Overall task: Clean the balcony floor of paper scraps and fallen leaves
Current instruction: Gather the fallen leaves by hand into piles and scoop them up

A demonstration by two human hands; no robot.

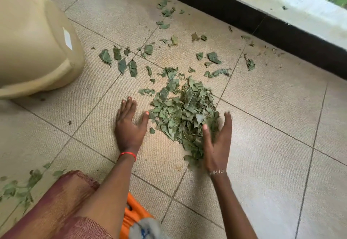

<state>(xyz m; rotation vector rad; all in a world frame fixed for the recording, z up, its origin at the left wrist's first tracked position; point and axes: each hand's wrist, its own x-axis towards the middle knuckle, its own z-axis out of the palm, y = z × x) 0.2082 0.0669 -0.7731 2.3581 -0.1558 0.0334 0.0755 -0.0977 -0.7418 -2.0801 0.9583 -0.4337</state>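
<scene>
Tiled floor [266,137]: leaf pile [181,116]; beige container [32,41], interior hidden.

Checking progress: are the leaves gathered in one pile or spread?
Partly gathered: a pile sits between the left hand and the right hand; loose leaves lie scattered beyond.

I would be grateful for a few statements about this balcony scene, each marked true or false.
1. The left hand lies flat on the tiled floor, left of the leaf pile. True.
2. The right hand grips a broom. False: it holds nothing, fingers straight beside the pile.
3. Beyond the pile lie loose leaf pieces. True.
4. The left wrist is bare. False: it wears a red thread.
5. A container stands right of the pile. False: the beige plastic container stands to its left.
</scene>
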